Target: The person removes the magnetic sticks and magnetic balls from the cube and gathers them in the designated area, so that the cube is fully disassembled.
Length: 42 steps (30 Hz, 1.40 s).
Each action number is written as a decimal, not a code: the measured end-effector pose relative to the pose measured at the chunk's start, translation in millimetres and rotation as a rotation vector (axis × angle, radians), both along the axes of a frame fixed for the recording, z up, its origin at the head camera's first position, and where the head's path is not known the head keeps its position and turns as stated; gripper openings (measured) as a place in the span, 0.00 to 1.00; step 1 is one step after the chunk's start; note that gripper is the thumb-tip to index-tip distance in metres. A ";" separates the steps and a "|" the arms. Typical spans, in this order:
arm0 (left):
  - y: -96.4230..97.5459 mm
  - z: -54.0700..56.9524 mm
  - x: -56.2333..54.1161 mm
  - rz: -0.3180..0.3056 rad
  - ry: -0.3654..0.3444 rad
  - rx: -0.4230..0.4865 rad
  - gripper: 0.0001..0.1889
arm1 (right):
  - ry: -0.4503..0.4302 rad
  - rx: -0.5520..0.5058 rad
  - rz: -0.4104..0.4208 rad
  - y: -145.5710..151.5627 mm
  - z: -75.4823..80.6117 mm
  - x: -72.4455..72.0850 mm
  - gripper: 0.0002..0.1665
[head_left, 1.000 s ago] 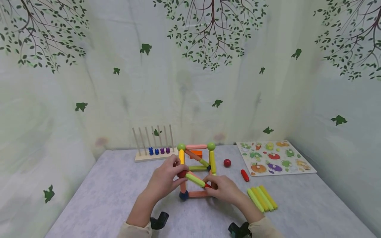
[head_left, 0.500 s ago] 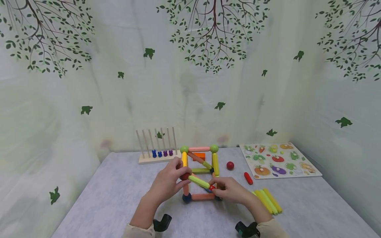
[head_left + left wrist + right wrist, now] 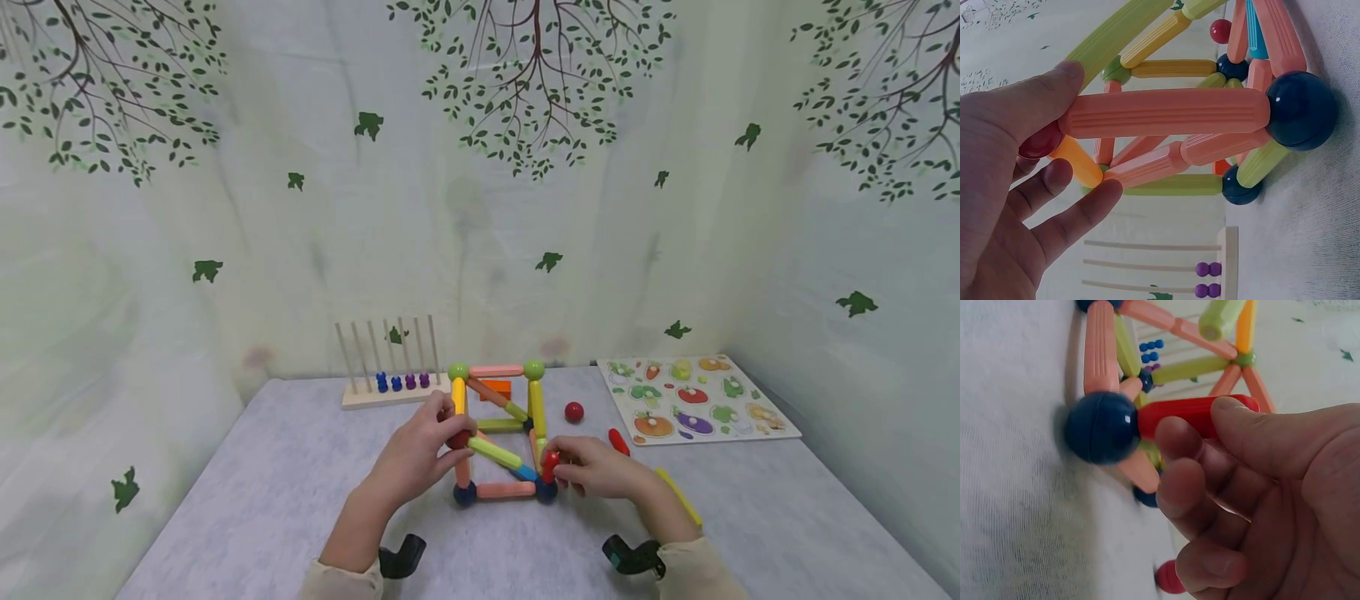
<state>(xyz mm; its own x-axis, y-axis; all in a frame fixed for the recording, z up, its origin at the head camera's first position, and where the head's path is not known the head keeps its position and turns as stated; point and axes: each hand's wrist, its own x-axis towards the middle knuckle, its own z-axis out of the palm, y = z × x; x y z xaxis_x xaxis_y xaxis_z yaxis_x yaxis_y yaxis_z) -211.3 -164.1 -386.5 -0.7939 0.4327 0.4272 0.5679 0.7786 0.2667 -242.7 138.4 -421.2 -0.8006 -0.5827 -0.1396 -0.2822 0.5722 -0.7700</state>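
Shifting toward the table's (image 3: 810,517) right edge, right hand (image 3: 600,471) now pinches red stick (image 3: 1166,411) upright on blue ball (image 3: 1100,428), likely building up the frame's (image 3: 506,491) corner. Left hand (image 3: 415,446) grips red ball (image 3: 459,439).

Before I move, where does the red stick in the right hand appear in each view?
Head: the red stick, right of centre, below mid-height, in the right hand.
Left wrist: not in it.
Right wrist: red stick above centre, one end against a navy ball.
Shared landmark: the bead rack, left of centre in head, bottom in left wrist, top in right wrist.
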 end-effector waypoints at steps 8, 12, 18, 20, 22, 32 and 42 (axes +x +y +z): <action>0.0 1.4 0.1 0.007 -0.013 -0.005 0.15 | -0.084 -0.058 -0.001 11.7 -7.4 -7.1 0.10; -0.1 1.9 0.6 0.006 -0.011 -0.002 0.15 | -0.107 -0.050 -0.064 21.3 -9.6 -10.3 0.13; -2.4 2.1 0.0 0.005 0.001 0.001 0.15 | 0.109 0.054 -0.345 29.8 -6.6 -19.6 0.13; -3.9 2.5 -0.2 0.009 0.002 0.004 0.15 | 0.165 0.151 -0.438 30.8 -7.1 -23.7 0.13; -4.9 3.0 -0.3 0.011 0.005 -0.003 0.15 | 0.199 0.258 -0.494 32.4 -9.2 -27.3 0.13; -4.0 0.2 0.1 -0.018 0.011 -0.012 0.15 | 0.173 0.348 -0.574 45.3 -21.9 -32.3 0.20; -0.8 -0.7 -1.7 -0.026 0.004 -0.014 0.15 | 0.349 0.415 -0.398 45.7 -33.5 -34.1 0.18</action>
<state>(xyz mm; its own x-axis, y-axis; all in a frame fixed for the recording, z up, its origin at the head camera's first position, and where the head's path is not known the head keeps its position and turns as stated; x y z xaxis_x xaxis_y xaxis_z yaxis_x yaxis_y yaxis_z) -213.1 -165.0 -387.1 -0.7808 0.4590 0.4238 0.5887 0.7676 0.2534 -276.8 184.1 -454.7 -0.9820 -0.1878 0.0176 -0.1811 0.9128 -0.3660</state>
